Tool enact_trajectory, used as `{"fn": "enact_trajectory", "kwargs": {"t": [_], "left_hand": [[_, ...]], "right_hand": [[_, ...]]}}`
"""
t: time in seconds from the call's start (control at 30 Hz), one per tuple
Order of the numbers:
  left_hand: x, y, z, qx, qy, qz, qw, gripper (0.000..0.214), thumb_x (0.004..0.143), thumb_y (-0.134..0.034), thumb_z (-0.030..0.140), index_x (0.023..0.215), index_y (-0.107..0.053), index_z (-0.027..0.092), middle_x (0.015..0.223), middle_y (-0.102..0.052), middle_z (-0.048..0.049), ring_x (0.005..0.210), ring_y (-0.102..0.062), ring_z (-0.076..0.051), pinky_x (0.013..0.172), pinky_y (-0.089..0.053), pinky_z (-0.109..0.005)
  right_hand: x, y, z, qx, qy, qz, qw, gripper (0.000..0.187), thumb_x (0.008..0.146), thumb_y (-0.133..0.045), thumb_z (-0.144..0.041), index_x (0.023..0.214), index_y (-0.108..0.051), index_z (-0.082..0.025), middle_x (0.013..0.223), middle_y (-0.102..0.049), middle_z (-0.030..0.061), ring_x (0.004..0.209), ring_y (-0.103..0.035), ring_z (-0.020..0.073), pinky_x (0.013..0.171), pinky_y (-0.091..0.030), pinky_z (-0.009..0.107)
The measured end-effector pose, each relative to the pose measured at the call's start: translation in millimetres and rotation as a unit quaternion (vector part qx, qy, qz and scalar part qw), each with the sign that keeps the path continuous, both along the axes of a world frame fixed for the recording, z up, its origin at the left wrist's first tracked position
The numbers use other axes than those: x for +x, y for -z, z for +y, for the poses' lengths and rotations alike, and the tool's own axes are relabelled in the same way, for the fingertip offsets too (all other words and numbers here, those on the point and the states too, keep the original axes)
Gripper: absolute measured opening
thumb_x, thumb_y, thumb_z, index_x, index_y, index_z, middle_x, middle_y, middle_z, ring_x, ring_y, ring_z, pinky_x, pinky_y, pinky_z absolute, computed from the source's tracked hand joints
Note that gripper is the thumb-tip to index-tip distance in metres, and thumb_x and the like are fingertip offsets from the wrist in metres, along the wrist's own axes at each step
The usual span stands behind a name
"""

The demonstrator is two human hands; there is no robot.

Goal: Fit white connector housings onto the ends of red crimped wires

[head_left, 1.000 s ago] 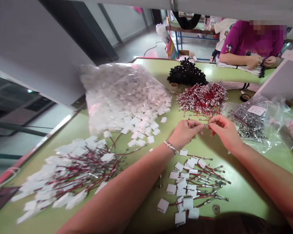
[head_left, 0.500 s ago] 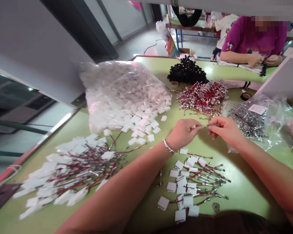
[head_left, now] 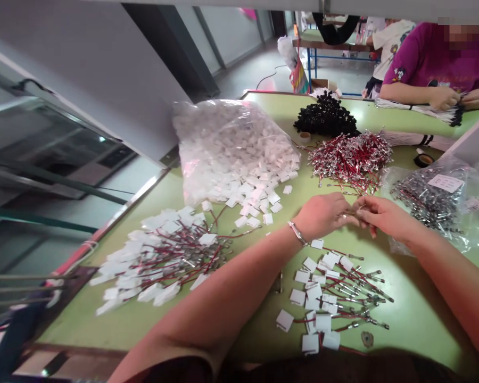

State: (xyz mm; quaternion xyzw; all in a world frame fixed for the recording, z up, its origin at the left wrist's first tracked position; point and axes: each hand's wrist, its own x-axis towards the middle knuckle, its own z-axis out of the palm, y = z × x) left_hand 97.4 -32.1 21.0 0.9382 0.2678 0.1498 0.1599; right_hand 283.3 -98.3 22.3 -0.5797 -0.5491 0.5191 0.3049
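Red wire lead (head_left: 353, 213): pinched by left hand (head_left: 323, 215) and right hand (head_left: 383, 219) over the worktop (head_left: 415, 314). Long axis runs hand to hand, ends hidden. Hands now closer together, fingertips meeting.

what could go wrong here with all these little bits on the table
The left hand and right hand pinch a thin red wire; if it slips it could vanish among the near pile. The big pile lies close to the table edge, so a forearm sweep might knock pieces off. The open bag spills white tags, which may spread further.
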Motion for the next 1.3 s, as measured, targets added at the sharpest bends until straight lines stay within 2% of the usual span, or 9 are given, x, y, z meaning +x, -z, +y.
{"fn": "enact_trajectory", "kwargs": {"t": [0.13,0.2,0.43,0.53,0.63,0.7,0.8,0.9,1.3], "left_hand": [[-26,-14.0,28,0.007,-0.299,0.051,0.953,0.040,0.086,-0.052,0.049,0.097,-0.066,0.013,0.090,-0.065,-0.0144,0.083,-0.060,-0.025,0.069,-0.044,-0.032],[-39,-13.5,42,-0.006,-0.371,0.130,0.920,0.041,0.083,-0.055,0.047,0.097,-0.067,0.010,0.088,-0.066,-0.0184,0.086,-0.061,-0.030,0.071,-0.045,-0.035],[-47,3.5,57,-0.008,-0.318,0.214,0.924,0.025,0.082,-0.052,0.022,0.091,-0.069,0.007,0.099,-0.066,-0.0239,0.094,-0.062,-0.034,0.075,-0.046,-0.038],[-40,0.9,52,-0.025,-0.307,0.113,0.945,0.023,0.080,-0.057,0.029,0.087,-0.068,0.010,0.090,-0.068,-0.0186,0.087,-0.062,-0.030,0.073,-0.045,-0.036],[-30,-2.1,42,-0.153,-0.279,-0.063,0.946,0.023,0.076,-0.064,0.036,0.082,-0.066,0.014,0.073,-0.066,-0.0079,0.068,-0.058,-0.018,0.063,-0.043,-0.029],[-22,-1.0,34,-0.290,-0.241,-0.181,0.908,0.024,0.074,-0.068,0.036,0.084,-0.066,0.014,0.068,-0.063,-0.0029,0.054,-0.049,-0.009,0.053,-0.037,-0.023],[-13,4.4,22,-0.482,-0.187,-0.305,0.800,0.027,0.071,-0.072,0.033,0.090,-0.065,0.014,0.065,-0.056,0.0011,0.044,-0.031,-0.003,0.043,-0.021,-0.020],[-9,8.1,16,-0.575,-0.150,-0.343,0.727,0.029,0.067,-0.075,0.032,0.089,-0.066,0.015,0.066,-0.053,0.0018,0.045,-0.024,-0.003,0.042,-0.014,-0.021],[-7,3.4,9,-0.591,-0.110,-0.301,0.741,0.027,0.067,-0.075,0.026,0.087,-0.060,0.015,0.069,-0.066,-0.0020,0.042,-0.036,-0.002,0.039,-0.018,-0.019]], "right_hand": [[13,-0.8,4,0.005,0.124,0.045,0.991,0.021,0.073,-0.066,-0.031,0.091,-0.066,-0.020,0.068,-0.064,0.0015,0.050,-0.052,0.0108,0.048,-0.047,0.028],[17,-1.7,6,0.006,0.153,0.074,0.985,0.016,0.071,-0.067,-0.029,0.084,-0.066,-0.019,0.074,-0.066,0.0035,0.056,-0.056,0.0118,0.050,-0.048,0.027],[7,-5.7,2,0.006,0.115,-0.084,0.990,0.014,0.073,-0.052,-0.018,0.079,-0.065,-0.021,0.055,-0.058,-0.0031,0.044,-0.038,0.0094,0.043,-0.029,0.025],[1,-9.8,-2,0.079,0.084,-0.148,0.982,0.018,0.080,-0.050,-0.027,0.077,-0.067,-0.022,0.058,-0.056,-0.0025,0.052,-0.046,0.0125,0.051,-0.032,0.026],[-2,-11.3,-5,0.155,0.056,-0.176,0.970,0.023,0.085,-0.050,-0.036,0.072,-0.064,-0.022,0.063,-0.060,-0.0010,0.060,-0.051,0.0147,0.057,-0.036,0.028],[-2,-10.0,-7,0.175,0.060,-0.190,0.964,0.024,0.087,-0.049,-0.036,0.073,-0.061,-0.022,0.060,-0.059,-0.0015,0.057,-0.051,0.0143,0.057,-0.036,0.028],[-1,-6.4,-8,0.214,0.072,-0.238,0.945,0.019,0.088,-0.049,-0.033,0.077,-0.060,-0.022,0.063,-0.062,-0.0005,0.057,-0.052,0.0143,0.059,-0.037,0.029],[0,-3.6,-9,0.252,0.072,-0.290,0.920,0.017,0.088,-0.048,-0.031,0.085,-0.063,-0.023,0.072,-0.066,0.0018,0.061,-0.054,0.0157,0.060,-0.037,0.029],[-9,-12.4,-11,0.123,0.046,-0.132,0.983,0.025,0.084,-0.052,-0.038,0.070,-0.065,-0.023,0.048,-0.044,-0.0048,0.046,-0.038,0.0099,0.045,-0.029,0.025]]}}
